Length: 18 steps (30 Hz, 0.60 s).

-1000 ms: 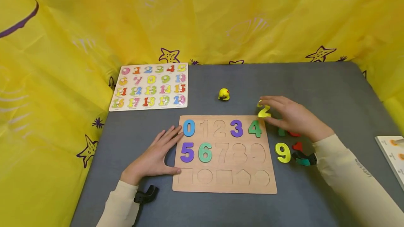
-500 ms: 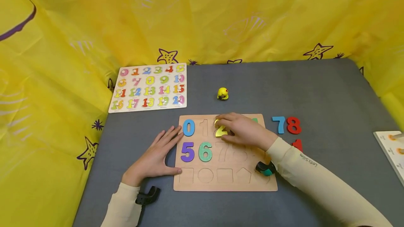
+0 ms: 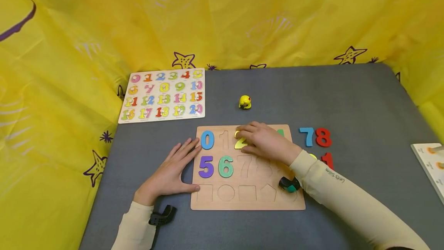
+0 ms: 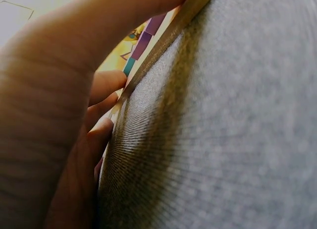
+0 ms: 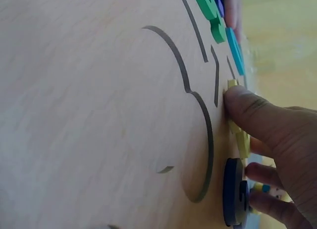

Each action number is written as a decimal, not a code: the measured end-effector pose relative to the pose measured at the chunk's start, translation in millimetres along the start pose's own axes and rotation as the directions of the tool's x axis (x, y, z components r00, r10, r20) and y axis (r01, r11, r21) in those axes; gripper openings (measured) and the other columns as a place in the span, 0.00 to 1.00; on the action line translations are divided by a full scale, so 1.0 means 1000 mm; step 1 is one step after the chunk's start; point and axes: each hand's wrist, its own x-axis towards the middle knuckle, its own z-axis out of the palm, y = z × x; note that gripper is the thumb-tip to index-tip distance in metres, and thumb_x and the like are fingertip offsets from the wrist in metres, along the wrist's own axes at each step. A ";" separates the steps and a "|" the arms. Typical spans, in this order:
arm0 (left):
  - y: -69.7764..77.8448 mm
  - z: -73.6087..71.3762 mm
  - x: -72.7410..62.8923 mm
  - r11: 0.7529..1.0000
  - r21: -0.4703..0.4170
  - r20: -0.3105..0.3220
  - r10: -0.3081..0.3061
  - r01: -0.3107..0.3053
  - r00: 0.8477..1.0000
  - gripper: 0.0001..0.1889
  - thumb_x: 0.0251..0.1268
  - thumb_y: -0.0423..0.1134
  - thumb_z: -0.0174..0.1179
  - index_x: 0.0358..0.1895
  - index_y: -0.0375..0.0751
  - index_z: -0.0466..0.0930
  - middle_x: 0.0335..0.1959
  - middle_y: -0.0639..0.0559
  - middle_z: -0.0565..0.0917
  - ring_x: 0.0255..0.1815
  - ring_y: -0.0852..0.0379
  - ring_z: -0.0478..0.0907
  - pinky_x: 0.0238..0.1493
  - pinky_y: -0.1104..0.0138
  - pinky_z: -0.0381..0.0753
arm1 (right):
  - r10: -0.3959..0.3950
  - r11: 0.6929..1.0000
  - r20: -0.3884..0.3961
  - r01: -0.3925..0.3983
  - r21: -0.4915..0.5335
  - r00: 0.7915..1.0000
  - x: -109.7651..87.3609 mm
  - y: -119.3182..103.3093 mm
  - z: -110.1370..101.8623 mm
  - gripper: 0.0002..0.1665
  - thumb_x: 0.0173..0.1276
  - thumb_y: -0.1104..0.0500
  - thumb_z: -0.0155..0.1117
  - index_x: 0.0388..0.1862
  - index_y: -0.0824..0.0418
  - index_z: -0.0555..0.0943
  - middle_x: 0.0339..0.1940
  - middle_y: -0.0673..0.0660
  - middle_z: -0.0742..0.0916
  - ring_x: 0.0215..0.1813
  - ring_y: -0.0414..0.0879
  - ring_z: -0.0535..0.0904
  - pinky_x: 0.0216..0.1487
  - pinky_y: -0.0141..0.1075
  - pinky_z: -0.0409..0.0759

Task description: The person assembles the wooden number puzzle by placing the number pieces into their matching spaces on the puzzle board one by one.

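The yellow 2 (image 3: pixel 240 144) is in the top row of the wooden board (image 3: pixel 215 205), just past the 1 outline. The right hand (image 3: pixel 267 142) has it, with the thumb bent in on the near side and fingers on the far side. I can't tell if the 2 is all the way down in its spot. The right arm reaches in over the board, and the hand hides part of the 2 and most of the green 4 (image 3: pixel 280 132). In the right wrist view, a dark blue piece (image 5: pixel 229 194) is just beside the 2.

The left hand (image 3: pixel 170 174) is spread wide and grips nothing. Its fingertips and thumb touch the board's left edge, near the blue 0 (image 3: pixel 202 140) and purple 5 (image 3: pixel 207 167). The light green 6 (image 3: pixel 222 168) is next to the 5.

To the right of the board are a blue 7 (image 3: pixel 308 137), a red 8 (image 3: pixel 323 138) and a red 1 (image 3: pixel 327 160), partly behind the sleeve (image 3: pixel 340 188). A little yellow toy (image 3: pixel 245 102) is behind the board, and another number board (image 3: pixel 171 117) is at the back left.
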 end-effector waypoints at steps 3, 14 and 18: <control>0.000 -0.001 0.001 1.000 -0.001 0.000 0.002 -0.002 1.000 0.63 0.44 0.70 0.73 0.82 0.46 0.53 0.83 0.52 0.49 0.83 0.47 0.41 0.78 0.48 0.39 | 0.006 1.000 -0.004 -0.007 -0.015 1.000 -0.001 0.000 0.000 0.24 0.69 0.48 0.71 0.61 0.55 0.83 0.65 0.56 0.82 0.65 0.54 0.75 0.65 0.51 0.74; 0.001 -0.002 0.000 1.000 -0.006 -0.005 0.005 -0.005 1.000 0.63 0.44 0.71 0.72 0.82 0.46 0.53 0.83 0.50 0.50 0.83 0.46 0.42 0.78 0.49 0.39 | 0.046 0.998 0.003 -0.046 -0.041 0.999 -0.015 -0.002 -0.014 0.31 0.70 0.43 0.69 0.69 0.52 0.77 0.74 0.54 0.74 0.74 0.54 0.67 0.71 0.56 0.66; 0.000 -0.001 -0.001 1.000 -0.003 -0.006 0.013 -0.013 1.000 0.62 0.45 0.70 0.73 0.82 0.45 0.54 0.83 0.50 0.50 0.83 0.45 0.43 0.78 0.50 0.39 | 0.056 0.998 -0.079 -0.059 -0.034 0.995 -0.042 0.010 -0.034 0.32 0.67 0.47 0.73 0.68 0.54 0.78 0.72 0.55 0.75 0.73 0.54 0.69 0.70 0.58 0.67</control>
